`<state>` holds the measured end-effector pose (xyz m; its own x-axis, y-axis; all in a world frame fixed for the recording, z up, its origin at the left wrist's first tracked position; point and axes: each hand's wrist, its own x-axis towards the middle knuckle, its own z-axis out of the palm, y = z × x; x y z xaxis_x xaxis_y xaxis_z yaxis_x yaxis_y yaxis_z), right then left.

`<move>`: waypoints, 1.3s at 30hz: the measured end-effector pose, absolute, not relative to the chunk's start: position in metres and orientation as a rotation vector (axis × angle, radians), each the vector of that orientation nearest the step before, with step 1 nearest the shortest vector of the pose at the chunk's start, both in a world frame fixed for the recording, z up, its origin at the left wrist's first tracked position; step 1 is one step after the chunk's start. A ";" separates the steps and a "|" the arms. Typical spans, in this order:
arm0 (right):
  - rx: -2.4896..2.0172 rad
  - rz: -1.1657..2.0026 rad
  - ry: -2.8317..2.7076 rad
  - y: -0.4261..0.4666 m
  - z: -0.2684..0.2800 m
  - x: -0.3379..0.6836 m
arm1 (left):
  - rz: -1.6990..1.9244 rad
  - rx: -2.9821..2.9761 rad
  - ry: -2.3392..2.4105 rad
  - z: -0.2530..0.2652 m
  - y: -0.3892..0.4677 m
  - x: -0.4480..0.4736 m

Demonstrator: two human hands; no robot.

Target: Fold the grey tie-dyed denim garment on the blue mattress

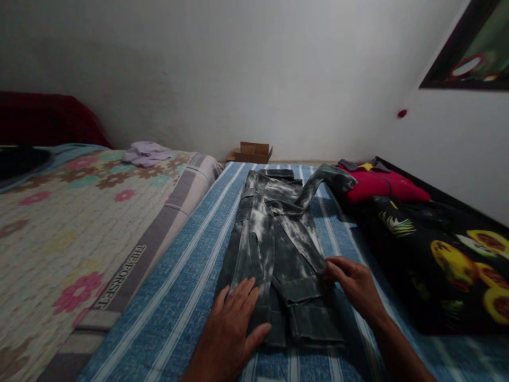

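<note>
A pair of grey washed trousers (274,239) lies lengthwise down the middle of the blue striped bed (178,297), waistband toward the far edge and leg ends at the near edge, by the person. The folding looks partly done: the two legs are laid one over the other into a narrow strip, and the hems near the near edge seem turned or stacked, though the dim light makes the layers hard to separate. What is left, by the look of it, is the crosswise folding, since the trousers are stretched out at full length, and one loose part at the far end flops off to the right toward a red garment (377,183). The left hand (233,323) lies flat with fingers spread on the left leg near the hems, pressing the cloth down. The right hand (353,284) has its fingertips drawn together at the right edge of the trousers, apparently pinching or tucking a fold there. A dark fruit-print cloth (449,260) fills the bed's right side, and a floral quilt (67,223) covers the neighbouring mattress on the left.
</note>
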<state>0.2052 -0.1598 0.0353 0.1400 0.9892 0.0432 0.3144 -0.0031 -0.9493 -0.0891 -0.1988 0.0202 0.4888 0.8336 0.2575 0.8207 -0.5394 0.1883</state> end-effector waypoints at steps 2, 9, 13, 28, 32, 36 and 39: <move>-1.518 0.843 -1.375 -0.169 0.030 0.202 | 0.530 2.685 1.522 0.021 -0.207 -0.088; -1.403 0.578 -1.639 -0.182 0.028 0.178 | 0.605 2.681 1.554 0.025 -0.231 -0.094; -1.341 0.677 -1.754 -0.182 0.035 0.157 | 0.700 2.623 1.570 0.020 -0.238 -0.108; -1.673 1.455 -1.199 -0.073 0.053 0.100 | 0.785 2.639 1.626 0.016 -0.244 -0.122; -1.647 1.553 -1.024 -0.055 0.052 0.093 | 0.899 2.696 1.643 0.008 -0.242 -0.123; -1.647 1.556 -0.953 -0.047 0.043 0.081 | 0.929 2.726 1.701 0.000 -0.240 -0.127; -1.648 1.549 -0.897 -0.043 0.039 0.072 | 0.988 2.767 1.711 -0.006 -0.237 -0.134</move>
<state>0.0719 -0.0427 0.0386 0.0479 0.8538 -0.5184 0.0253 -0.5198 -0.8539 -0.1342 -0.2368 -0.0064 0.3357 0.7314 0.5936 0.8797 -0.4687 0.0800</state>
